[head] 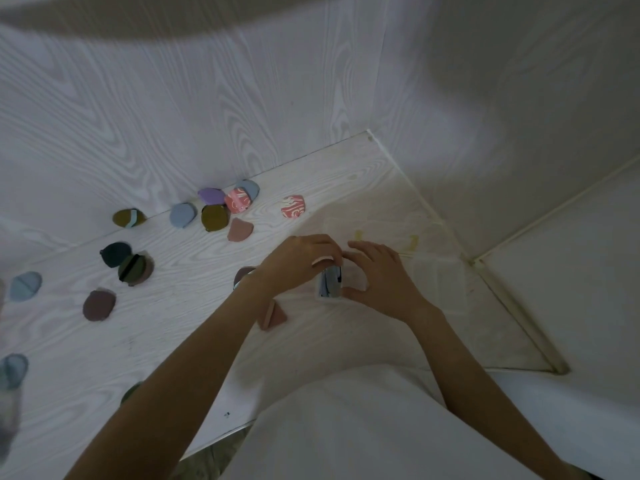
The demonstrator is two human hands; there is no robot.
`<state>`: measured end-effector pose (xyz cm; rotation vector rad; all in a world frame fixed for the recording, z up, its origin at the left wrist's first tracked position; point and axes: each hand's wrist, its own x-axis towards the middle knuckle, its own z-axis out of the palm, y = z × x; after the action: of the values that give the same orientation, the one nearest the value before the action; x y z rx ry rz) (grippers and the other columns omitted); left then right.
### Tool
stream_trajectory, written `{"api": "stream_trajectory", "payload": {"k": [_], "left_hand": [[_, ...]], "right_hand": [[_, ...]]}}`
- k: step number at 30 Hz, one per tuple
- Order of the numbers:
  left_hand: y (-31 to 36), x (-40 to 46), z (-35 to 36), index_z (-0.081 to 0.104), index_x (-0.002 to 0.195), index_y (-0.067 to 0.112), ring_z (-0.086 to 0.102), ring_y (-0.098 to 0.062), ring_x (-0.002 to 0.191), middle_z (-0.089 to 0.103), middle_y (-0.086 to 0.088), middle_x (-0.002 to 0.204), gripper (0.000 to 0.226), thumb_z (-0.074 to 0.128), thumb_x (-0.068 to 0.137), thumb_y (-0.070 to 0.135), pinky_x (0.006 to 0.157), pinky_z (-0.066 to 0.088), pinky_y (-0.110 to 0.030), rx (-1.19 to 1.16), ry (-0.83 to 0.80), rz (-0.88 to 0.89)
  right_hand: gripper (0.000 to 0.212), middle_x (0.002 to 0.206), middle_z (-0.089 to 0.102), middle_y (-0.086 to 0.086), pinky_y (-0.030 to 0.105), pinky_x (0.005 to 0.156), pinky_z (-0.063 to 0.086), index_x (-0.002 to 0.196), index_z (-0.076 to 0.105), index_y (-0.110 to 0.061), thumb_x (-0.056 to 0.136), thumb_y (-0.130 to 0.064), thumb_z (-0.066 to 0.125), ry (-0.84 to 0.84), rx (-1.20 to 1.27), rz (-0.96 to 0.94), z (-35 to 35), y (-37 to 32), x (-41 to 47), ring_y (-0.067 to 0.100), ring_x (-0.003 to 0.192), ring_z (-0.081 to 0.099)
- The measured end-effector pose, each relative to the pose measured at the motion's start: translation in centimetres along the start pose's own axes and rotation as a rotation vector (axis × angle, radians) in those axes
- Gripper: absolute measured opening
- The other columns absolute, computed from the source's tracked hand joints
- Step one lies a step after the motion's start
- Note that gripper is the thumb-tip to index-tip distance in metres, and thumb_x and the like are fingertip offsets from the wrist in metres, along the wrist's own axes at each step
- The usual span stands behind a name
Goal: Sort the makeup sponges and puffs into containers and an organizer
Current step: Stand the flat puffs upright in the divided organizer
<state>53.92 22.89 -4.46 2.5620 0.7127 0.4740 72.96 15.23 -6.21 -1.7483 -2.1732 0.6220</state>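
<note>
White wood-grain table, matching wood-grain wall panel behind, plain pale wall at right

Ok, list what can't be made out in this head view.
- Small clear container: the count of puffs inside, hidden by the left hand and right hand.
- Dark puff: mostly behind the left wrist.
- Blue puff: blurred near the left frame edge.
- Clear organizer: its compartments blend into the white table.

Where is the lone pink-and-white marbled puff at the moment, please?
In the head view, the pink-and-white marbled puff lies alone on the white wood-grain table near the back wall, right of the puff cluster and beyond the left hand.
</note>
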Motion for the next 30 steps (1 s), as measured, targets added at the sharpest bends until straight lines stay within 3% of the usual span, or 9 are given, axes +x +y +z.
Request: {"api": "stream_trajectory", "payload": {"k": [5, 9, 13, 17, 22, 27, 30], "left_hand": [[0.0, -0.6, 1.5, 0.072, 0.083, 0.014, 0.068, -0.019, 0.071, 0.071, -0.002, 0.089, 0.021, 0.052, 0.082, 0.021, 0.063, 0.052, -0.024, 0.056, -0.033, -0.023], [0.0, -1.2, 2.7, 0.074, 0.089, 0.022, 0.061, -0.019, 0.094, 0.071, 0.0, 0.097, 0.023, 0.053, 0.081, 0.026, 0.087, 0.039, -0.034, 0.19, 0.078, 0.015], [0.6, -2.6, 3.0, 0.063, 0.107, 0.026, 0.051, -0.015, 0.103, 0.066, 0.002, 0.104, 0.031, 0.052, 0.079, 0.035, 0.097, 0.028, -0.039, 0.231, 0.138, -0.147], [1.0, -3.3, 2.8, 0.064, 0.099, 0.024, 0.047, -0.017, 0.109, 0.061, 0.003, 0.11, 0.032, 0.053, 0.074, 0.041, 0.096, 0.026, -0.036, 0.212, 0.161, -0.315], [0.8, -3.3, 2.7, 0.071, 0.092, 0.029, 0.038, -0.018, 0.115, 0.06, 0.002, 0.118, 0.031, 0.047, 0.079, 0.045, 0.098, 0.028, -0.044, 0.291, 0.08, -0.275], [0.8, -3.8, 2.6, 0.071, 0.083, 0.032, 0.037, -0.017, 0.117, 0.06, 0.004, 0.118, 0.027, 0.047, 0.079, 0.044, 0.1, 0.026, -0.043, 0.232, 0.073, -0.265], [1.0, -4.4, 2.7, 0.07, 0.092, 0.031, 0.039, -0.016, 0.117, 0.059, 0.004, 0.119, 0.028, 0.049, 0.079, 0.045, 0.098, 0.028, -0.042, 0.184, 0.123, -0.311]], "right_hand": [[0.068, 0.145, 0.04, 0.004, 0.038, 0.111, 0.016, 0.133, 0.047, -0.017, 0.076, -0.045, 0.071, -0.005, 0.008, -0.019, -0.2, 0.2, 0.0, 0.022, 0.133, 0.035], [0.067, 0.145, 0.038, 0.004, 0.038, 0.111, 0.015, 0.134, 0.046, -0.018, 0.078, -0.046, 0.068, -0.022, 0.01, -0.017, -0.3, 0.2, 0.0, 0.022, 0.134, 0.033], [0.069, 0.142, 0.043, 0.005, 0.041, 0.109, 0.02, 0.131, 0.051, -0.02, 0.075, -0.06, 0.045, 0.005, 0.017, 0.018, 0.1, 0.0, 0.0, 0.026, 0.131, 0.037], [0.047, 0.144, 0.04, 0.007, 0.043, 0.108, 0.021, 0.12, 0.058, -0.023, 0.08, -0.046, 0.056, 0.048, -0.004, 0.039, 0.3, -0.7, 0.3, 0.029, 0.133, 0.032], [0.018, 0.141, 0.043, 0.005, 0.045, 0.106, 0.027, 0.095, 0.069, -0.022, 0.084, -0.034, 0.062, 0.067, 0.041, 0.017, -0.1, -1.1, 0.4, 0.028, 0.132, 0.032], [0.015, 0.134, 0.05, 0.007, 0.045, 0.102, 0.033, 0.083, 0.069, -0.017, 0.085, -0.029, 0.062, 0.059, -0.009, -0.063, -0.2, -1.8, 0.5, 0.03, 0.13, 0.037], [0.016, 0.132, 0.052, 0.01, 0.047, 0.099, 0.035, 0.085, 0.067, -0.015, 0.085, -0.028, 0.058, 0.097, -0.085, -0.071, 0.1, -1.6, 0.6, 0.034, 0.127, 0.041]]}}
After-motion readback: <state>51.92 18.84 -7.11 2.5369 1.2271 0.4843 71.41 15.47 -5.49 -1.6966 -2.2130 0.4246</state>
